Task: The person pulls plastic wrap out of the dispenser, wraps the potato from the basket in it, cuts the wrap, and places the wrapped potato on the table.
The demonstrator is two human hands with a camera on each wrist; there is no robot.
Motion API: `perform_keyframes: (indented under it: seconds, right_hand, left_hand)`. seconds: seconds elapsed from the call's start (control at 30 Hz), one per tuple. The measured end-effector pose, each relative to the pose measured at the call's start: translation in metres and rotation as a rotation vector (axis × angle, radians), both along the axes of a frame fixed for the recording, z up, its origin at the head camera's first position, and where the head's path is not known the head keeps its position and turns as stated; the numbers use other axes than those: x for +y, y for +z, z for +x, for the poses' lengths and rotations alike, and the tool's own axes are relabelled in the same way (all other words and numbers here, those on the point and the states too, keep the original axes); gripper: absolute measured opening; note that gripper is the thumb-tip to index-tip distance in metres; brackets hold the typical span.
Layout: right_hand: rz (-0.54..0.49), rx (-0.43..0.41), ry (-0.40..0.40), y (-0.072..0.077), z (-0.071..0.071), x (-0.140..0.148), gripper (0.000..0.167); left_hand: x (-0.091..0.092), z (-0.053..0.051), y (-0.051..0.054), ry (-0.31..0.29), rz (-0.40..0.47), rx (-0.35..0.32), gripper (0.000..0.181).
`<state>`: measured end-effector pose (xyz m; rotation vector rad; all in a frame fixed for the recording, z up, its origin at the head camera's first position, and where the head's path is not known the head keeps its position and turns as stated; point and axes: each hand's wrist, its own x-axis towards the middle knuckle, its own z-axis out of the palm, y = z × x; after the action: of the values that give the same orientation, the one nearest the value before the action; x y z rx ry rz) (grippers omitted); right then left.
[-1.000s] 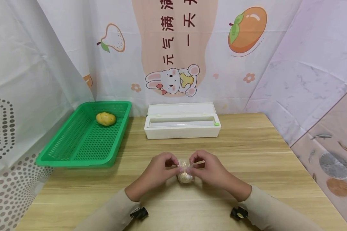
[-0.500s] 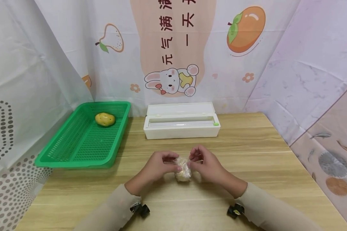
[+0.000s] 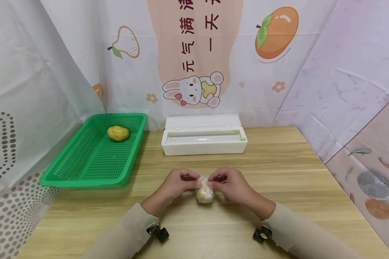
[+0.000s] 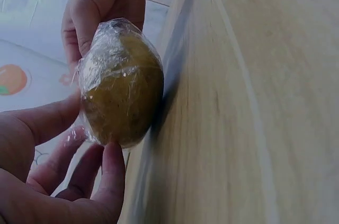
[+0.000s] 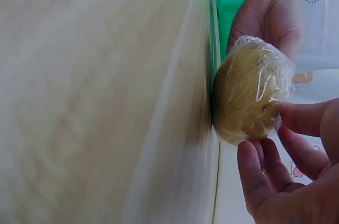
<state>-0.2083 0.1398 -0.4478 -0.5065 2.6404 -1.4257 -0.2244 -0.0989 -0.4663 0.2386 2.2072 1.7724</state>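
A potato wrapped in clear plastic film (image 3: 205,194) rests on the table between both hands in the head view. The left hand (image 3: 179,184) pinches the film at its left side with thumb and fingers. On the other side, the right hand (image 3: 231,184) holds the film between thumb and curled fingers. The left wrist view shows the wrapped potato (image 4: 124,86) with the left hand's (image 4: 63,171) fingertips against it. In the right wrist view, the right hand's (image 5: 296,166) fingertips touch the potato (image 5: 249,94), whose film is crinkled on top.
A green basket (image 3: 84,182) with an unwrapped potato (image 3: 118,133) in it stands at the back left. Behind the hands is a white film box (image 3: 204,148) with its lid raised. A printed curtain (image 3: 129,90) hangs along the back of the table.
The wrapped potato has shifted slightly left and turned a little. The right hand has moved off and come back to the film, while the left hand has stayed close to it.
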Motion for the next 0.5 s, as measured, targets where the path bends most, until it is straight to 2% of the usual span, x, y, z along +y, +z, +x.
perform_keyframes:
  seconds: [0.2, 0.3, 0.4, 0.5]
  right_hand:
    - [0.004, 0.057, 0.032, 0.0015, 0.0005, 0.0014, 0.001]
    - [0.001, 0.074, 0.051, 0.0020, 0.0000, 0.0015, 0.004]
    - [0.002, 0.070, 0.056, 0.0024, -0.0010, 0.0019, 0.004]
    - [0.003, 0.043, 0.051, 0.0029, -0.0016, 0.0033, 0.003]
  left_hand:
    - [-0.0025, -0.0038, -0.0032, -0.015, 0.080, -0.080, 0.032]
    - [-0.0033, -0.0047, -0.0046, -0.021, 0.117, -0.105, 0.031]
    - [-0.0040, -0.0046, -0.0054, -0.026, 0.120, -0.085, 0.028]
    - [-0.0051, -0.0037, -0.0047, -0.032, 0.090, -0.038, 0.023]
